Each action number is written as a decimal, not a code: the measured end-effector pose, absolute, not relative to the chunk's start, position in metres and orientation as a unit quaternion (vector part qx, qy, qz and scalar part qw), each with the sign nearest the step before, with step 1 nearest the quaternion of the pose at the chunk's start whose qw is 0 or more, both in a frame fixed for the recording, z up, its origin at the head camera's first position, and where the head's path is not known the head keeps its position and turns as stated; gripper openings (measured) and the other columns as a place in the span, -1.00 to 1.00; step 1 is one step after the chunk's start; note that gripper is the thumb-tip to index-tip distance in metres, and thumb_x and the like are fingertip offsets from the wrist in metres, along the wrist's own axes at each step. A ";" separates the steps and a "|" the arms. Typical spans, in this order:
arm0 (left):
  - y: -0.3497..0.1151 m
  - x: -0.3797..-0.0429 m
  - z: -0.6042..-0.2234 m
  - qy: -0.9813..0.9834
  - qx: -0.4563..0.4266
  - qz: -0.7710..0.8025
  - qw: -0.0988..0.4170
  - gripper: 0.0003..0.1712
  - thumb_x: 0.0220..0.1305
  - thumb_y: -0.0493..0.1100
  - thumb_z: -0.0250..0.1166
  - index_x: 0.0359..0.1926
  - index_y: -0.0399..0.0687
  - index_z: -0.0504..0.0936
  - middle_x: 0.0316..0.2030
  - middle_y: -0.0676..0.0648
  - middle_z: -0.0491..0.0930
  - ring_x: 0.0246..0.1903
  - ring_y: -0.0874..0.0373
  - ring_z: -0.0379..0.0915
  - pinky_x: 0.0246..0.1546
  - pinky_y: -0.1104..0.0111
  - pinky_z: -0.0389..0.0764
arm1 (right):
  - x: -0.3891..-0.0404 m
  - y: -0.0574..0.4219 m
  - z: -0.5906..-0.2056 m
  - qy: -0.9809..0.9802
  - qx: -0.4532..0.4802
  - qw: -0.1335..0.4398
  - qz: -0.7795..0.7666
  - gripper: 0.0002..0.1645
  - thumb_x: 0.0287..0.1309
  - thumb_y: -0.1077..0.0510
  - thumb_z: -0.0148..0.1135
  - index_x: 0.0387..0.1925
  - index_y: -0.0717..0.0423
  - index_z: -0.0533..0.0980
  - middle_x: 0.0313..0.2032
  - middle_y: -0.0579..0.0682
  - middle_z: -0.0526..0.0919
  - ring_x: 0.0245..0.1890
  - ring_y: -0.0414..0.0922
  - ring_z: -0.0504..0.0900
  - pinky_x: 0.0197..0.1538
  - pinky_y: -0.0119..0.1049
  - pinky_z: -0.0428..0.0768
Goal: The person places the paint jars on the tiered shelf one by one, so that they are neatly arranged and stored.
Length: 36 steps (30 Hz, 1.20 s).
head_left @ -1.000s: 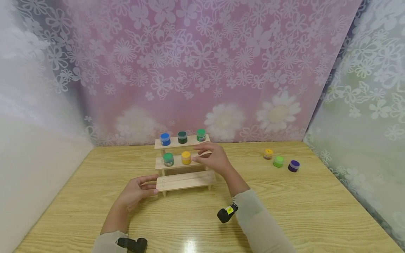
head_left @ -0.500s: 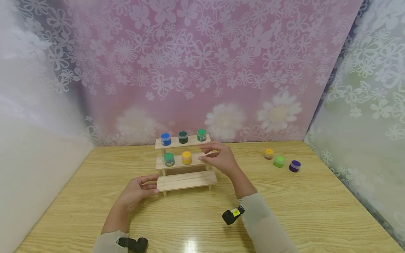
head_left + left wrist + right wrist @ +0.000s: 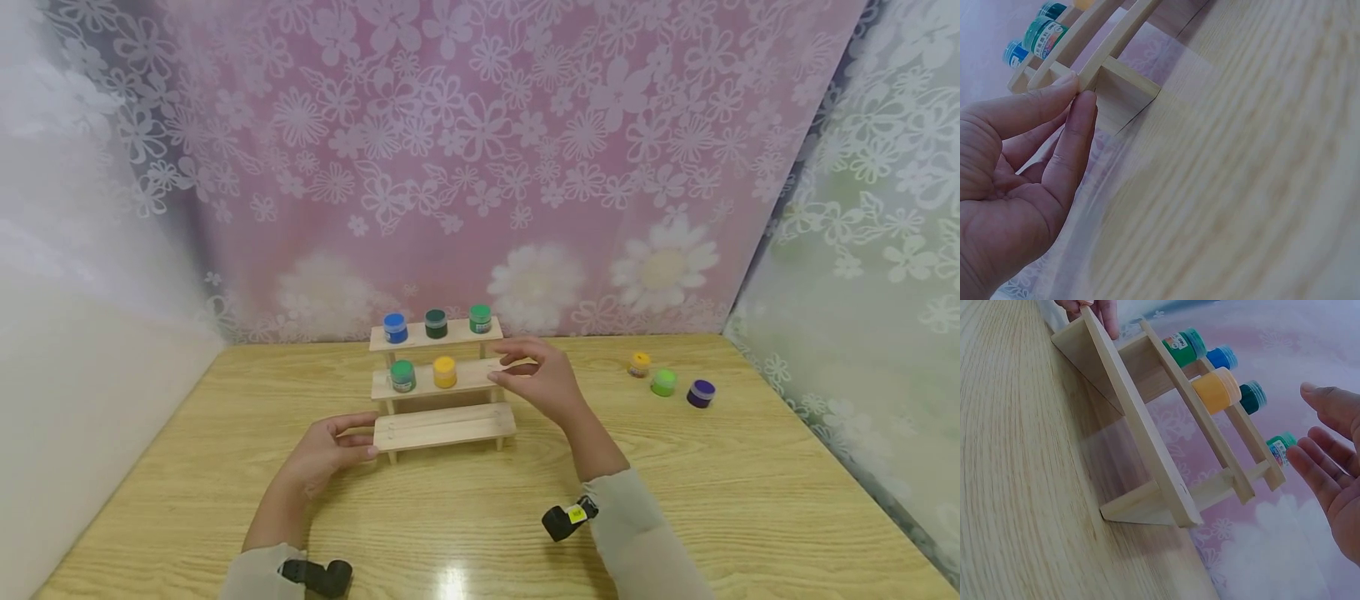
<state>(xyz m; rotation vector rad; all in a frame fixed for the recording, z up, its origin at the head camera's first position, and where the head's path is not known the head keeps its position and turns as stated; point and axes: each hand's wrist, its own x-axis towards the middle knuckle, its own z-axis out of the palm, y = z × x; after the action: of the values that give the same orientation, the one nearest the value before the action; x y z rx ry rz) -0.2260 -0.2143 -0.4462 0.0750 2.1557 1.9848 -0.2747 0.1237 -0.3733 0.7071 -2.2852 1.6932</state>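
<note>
A three-step wooden rack stands on the table, its lowest step bare. My left hand pinches the left end of that step between thumb and fingers, as the left wrist view shows up close. On the middle step sit a green paint jar and a yellow paint jar. Blue, dark green and green jars line the top step. Beside the middle step's right end is my right hand, thumb and fingers apart and nothing between them.
Farther right on the table lie an orange-yellow jar, a light green jar and a purple jar. A pink floral curtain hangs behind the table, with pale sheets at both sides.
My right hand has drawn away to the right from the yellow jar, which stays on the middle step. The left hand keeps its hold on the rack.
</note>
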 end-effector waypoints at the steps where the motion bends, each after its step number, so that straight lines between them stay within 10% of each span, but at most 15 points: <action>1: -0.214 -0.226 -0.446 0.731 0.026 0.673 0.105 -0.32 0.14 -0.43 0.39 0.31 -0.34 0.41 0.10 -0.28 0.51 -0.09 0.04 0.57 -0.13 0.26 0.65 | -0.274 0.125 -0.372 -0.779 0.242 0.106 0.569 -0.56 0.06 0.26 0.46 0.02 0.21 0.62 0.01 0.11 0.59 -0.07 0.11 0.60 -0.05 -0.18 0.65; 6: -0.214 -0.226 -0.445 0.732 0.023 0.673 0.105 -0.31 0.14 -0.42 0.39 0.31 -0.34 0.41 0.11 -0.28 0.50 -0.10 0.07 0.58 -0.13 0.27 0.65 | -0.259 0.132 -0.357 -0.790 0.243 0.103 0.554 -0.51 0.07 0.35 0.41 0.08 0.31 0.55 0.00 0.23 0.56 -0.03 0.24 0.57 0.02 0.05 0.60; 36: -0.215 -0.227 -0.446 0.728 0.035 0.676 0.108 -0.31 0.15 -0.42 0.38 0.31 -0.37 0.38 0.09 -0.30 0.52 -0.09 0.04 0.58 -0.12 0.25 0.65 | -0.266 0.208 -0.374 -0.823 0.211 0.136 0.510 -0.42 0.10 0.19 0.44 0.17 0.09 0.49 0.09 0.08 0.51 0.03 0.08 0.55 -0.03 -0.28 0.63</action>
<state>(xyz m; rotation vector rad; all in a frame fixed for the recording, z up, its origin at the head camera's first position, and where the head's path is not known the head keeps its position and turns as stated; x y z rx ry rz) -0.2266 -0.2147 -0.4461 0.1025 2.1423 1.9905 -0.2656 0.2076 -0.3737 0.6120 -2.3826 1.4757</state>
